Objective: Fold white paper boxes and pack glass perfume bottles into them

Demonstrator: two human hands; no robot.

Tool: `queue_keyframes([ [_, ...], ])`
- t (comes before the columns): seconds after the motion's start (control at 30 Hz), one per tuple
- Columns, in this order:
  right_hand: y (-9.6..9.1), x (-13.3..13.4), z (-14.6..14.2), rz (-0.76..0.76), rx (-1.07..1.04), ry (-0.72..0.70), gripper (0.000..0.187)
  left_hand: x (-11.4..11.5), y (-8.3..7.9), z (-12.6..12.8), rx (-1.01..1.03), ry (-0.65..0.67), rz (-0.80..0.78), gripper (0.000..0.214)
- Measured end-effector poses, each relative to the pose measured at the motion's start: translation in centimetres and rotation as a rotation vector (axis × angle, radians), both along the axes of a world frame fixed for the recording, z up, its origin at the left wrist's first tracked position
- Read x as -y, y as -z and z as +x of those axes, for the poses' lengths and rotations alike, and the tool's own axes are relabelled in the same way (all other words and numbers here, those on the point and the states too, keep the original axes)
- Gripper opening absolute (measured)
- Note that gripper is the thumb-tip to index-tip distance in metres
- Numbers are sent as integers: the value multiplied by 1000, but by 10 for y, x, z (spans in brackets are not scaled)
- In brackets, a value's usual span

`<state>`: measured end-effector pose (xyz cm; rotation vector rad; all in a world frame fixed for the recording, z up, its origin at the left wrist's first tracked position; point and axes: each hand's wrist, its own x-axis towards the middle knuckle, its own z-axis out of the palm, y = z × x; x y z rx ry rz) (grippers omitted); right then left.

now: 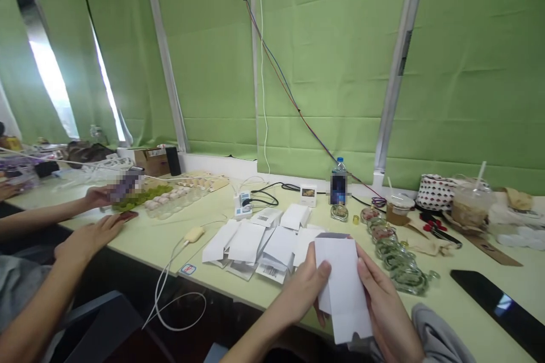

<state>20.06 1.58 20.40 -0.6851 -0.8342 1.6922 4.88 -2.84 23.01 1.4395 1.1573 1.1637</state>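
Between my hands, over the table's front edge, is a white paper box [341,278]. It looks flattened, with a small notch at its lower end and a grey flap or opening at the top. My left hand [304,289] grips its left side, thumb across the front. My right hand [381,298] closes on the right edge. Just left of them lies a pile of similar white paper boxes [249,244], some with barcodes. Right of my hands, a row of green and reddish bracelets [389,247] rests on the table.
A black phone [496,303] lies at the right. Behind stand a drink cup [399,209], a larger iced cup [470,204] and a water bottle [339,184]. A white cable [157,295] hangs over the front edge. Another person's hand [91,238] is at the left.
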Motion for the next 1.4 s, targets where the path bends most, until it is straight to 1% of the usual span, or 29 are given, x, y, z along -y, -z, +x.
queue_keyframes([
  [0.1,0,-1,2,-3,0,-3,64,1,-5,3,-66,-2,43,58],
  [0.17,0,-2,2,14,21,13,64,3,-7,3,-120,-45,78,56],
  [0.23,1,-3,2,31,50,23,64,4,-8,2,-195,-83,101,49],
  [0.3,4,-4,3,47,90,29,64,5,-8,1,-240,-104,106,44],
  [0.37,8,-6,4,78,146,42,65,5,-7,-2,-235,-89,77,45],
  [0.47,12,-9,6,182,247,80,67,3,-4,-5,-178,-38,43,50],
  [0.53,12,-9,6,253,300,120,65,3,-3,-6,-142,-17,38,49],
  [0.67,7,-7,6,344,369,177,62,5,-5,-6,-169,-21,73,43],
  [0.83,1,-6,13,549,505,219,57,12,-15,-2,-281,-68,140,36],
  [1.03,-8,2,18,746,579,336,35,24,-31,3,-309,-56,189,33],
  [1.13,-13,8,15,778,545,385,28,28,-33,2,-339,-55,188,34],
  [1.23,-12,8,15,787,513,409,25,28,-32,1,-355,-60,185,41],
  [1.33,-5,3,19,890,585,386,27,26,-27,0,-315,-62,231,56],
  [1.4,-2,1,21,949,634,373,28,24,-24,0,-320,-57,250,56],
])
